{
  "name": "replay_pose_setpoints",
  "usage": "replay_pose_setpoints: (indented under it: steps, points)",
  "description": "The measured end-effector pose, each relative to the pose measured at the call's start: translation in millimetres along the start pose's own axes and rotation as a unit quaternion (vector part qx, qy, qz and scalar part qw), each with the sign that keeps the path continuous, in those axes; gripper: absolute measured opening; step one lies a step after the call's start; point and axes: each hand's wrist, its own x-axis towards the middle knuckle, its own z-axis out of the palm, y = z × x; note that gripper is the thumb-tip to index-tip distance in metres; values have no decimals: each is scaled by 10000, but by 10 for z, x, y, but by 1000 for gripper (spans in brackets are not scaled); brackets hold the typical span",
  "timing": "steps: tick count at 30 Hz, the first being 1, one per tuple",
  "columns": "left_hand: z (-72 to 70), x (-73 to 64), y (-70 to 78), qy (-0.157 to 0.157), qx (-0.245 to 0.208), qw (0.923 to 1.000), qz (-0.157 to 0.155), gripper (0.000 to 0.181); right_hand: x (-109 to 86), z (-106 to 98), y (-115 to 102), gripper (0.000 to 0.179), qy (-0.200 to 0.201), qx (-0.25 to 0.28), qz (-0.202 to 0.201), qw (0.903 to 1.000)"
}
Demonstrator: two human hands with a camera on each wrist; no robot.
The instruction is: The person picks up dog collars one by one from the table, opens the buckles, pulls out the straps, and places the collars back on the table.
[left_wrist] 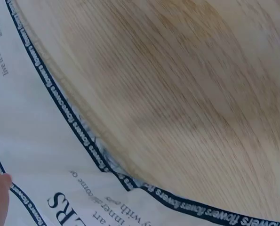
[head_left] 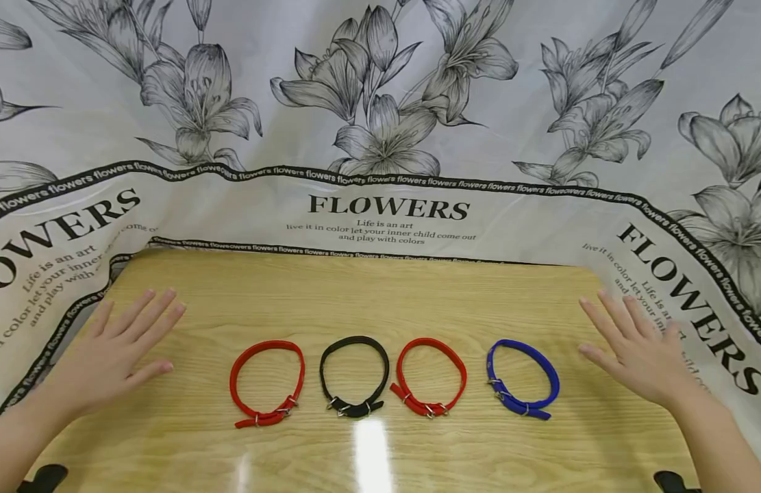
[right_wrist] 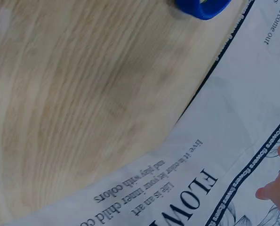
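In the head view, four buckled collars lie in a row on the wooden table [head_left: 368,294]: a left-hand red collar [head_left: 233,373], a black collar [head_left: 355,411], a second red collar [head_left: 401,366] and a blue collar [head_left: 549,376]. The left hand [head_left: 124,346] and right hand [head_left: 642,342] flank the row, fingers straight and spread, holding nothing; whether either touches the table, I cannot tell. The second red collar's strap end points at the black collar's, just beside it — a careless pick-up of one could nudge or snag the other. The two reds look alike, so they might be mixed up.

In the left wrist view, only table and printed cloth [left_wrist: 36,132] show beside a sliver of hand; a sleeveless forearm sweep could drag that cloth's edge inward.

In the right wrist view, the blue collar peeks in at the top, apart from the fingertips — reaching hastily might push it askew rather than lift it.
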Motion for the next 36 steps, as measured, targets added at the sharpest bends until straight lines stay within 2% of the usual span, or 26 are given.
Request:
replay_pose_setpoints:
  steps: [2, 4, 6, 8, 11, 15, 20, 26, 32, 36]
  points:
    - [24, 12, 40, -249, -153, 9995, -81, 74, 76, -22, -93, 71, 155, 196, -181, 9995]
    - [54, 40, 98, -516, -367, 9979, -158, 78, 182, -49, -212, 66, 388, 490, -507, 9968]
    - [89, 80, 161, -631, -534, 9965, -155, 80, 306, -54, -330, 59, 700, 663, -922, 9911]
    - [120, 121, 231, -654, -562, 9963, -10, 79, 434, -46, -463, 51, 1008, 844, -1396, 9814]
    - [173, 187, 359, -529, -560, 9965, 318, 76, 621, -29, -665, 42, 1442, 992, -2074, 9625]
    - [247, 255, 571, -583, -706, 9936, 664, 70, 896, 0, -1038, 34, 1652, 1262, -2675, 9409]
    - [363, 318, 789, -844, -1180, 9853, 903, 64, 1212, 83, -1588, 34, 1414, 1683, -3144, 9235]
    - [455, 299, 915, -783, -1402, 9819, 1002, 62, 1412, 262, -2294, 26, 768, 1878, -3698, 9067]
    - [521, 263, 934, -431, -1356, 9821, 1238, 54, 1428, 476, -2939, 23, 250, 1638, -4322, 8864]
    - [565, 253, 947, -281, -1510, 9788, 1353, 48, 1372, 520, -3223, 23, -126, 1250, -4543, 8820]
